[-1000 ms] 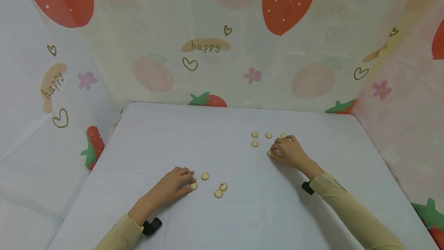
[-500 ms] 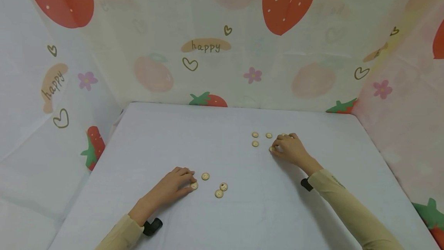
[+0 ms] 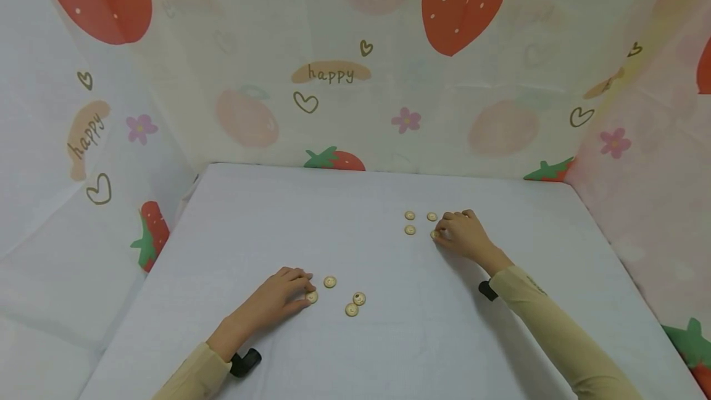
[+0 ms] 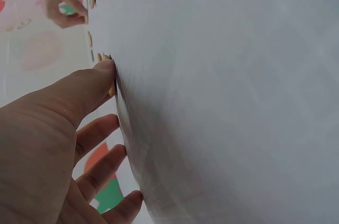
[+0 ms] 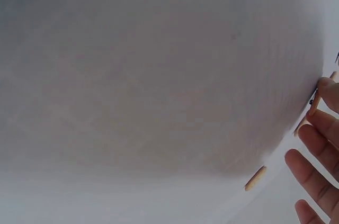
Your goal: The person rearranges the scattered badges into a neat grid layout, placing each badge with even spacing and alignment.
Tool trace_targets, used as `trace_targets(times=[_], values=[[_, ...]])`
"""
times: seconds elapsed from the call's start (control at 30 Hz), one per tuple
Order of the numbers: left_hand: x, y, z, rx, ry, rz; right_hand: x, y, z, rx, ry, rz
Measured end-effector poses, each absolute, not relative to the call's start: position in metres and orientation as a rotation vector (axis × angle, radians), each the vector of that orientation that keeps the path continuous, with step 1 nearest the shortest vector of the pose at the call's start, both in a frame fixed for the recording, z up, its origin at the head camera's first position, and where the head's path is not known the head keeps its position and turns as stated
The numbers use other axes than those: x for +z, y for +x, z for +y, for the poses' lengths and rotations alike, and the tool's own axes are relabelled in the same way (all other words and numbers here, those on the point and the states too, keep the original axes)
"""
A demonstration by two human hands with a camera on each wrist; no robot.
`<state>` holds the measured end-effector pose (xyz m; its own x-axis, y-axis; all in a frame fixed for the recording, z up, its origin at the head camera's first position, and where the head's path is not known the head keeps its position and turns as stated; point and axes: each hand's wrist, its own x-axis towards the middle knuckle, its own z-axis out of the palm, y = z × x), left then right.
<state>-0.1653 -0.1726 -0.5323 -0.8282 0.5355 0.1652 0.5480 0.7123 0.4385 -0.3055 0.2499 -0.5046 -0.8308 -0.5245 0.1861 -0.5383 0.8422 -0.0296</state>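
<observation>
At the far right of the head view, my right hand [image 3: 465, 234] pinches a round wooden button [image 3: 435, 234] between thumb and index finger. That button [image 5: 314, 102] stands tilted at the tabletop in the right wrist view. Three more buttons lie close to its left and behind: one at the back left [image 3: 410, 215], one at the back [image 3: 432, 216], one at the left [image 3: 410, 230]. My left hand [image 3: 278, 295] holds a button [image 3: 311, 297] on the table between thumb and index finger; the fingers partly hide it.
Right of my left hand lie three loose buttons: a single one [image 3: 330, 282] and a touching pair, the upper one [image 3: 359, 298] and the lower one [image 3: 352, 310]. A white cloth [image 3: 222, 221] covers the table. Strawberry-printed curtains [image 3: 333, 122] enclose the back and sides.
My right hand has slid the pinched button a little farther back, near the other buttons. The button behind that hand is now covered by it. My left hand stays put.
</observation>
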Motion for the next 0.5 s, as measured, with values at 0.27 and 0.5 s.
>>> trace_targets(times=[0.27, 0.5], values=[[-0.5312, -0.1641, -0.1721, -0.739, -0.911, -2.897, -0.5045, -0.3083, 0.2490, 0.114, 0.811, -2.860], [-0.5301, -0.1638, -0.1719, -0.741, -0.903, -2.903, -0.5037, -0.3097, 0.2473, 0.111, 0.796, -2.875]])
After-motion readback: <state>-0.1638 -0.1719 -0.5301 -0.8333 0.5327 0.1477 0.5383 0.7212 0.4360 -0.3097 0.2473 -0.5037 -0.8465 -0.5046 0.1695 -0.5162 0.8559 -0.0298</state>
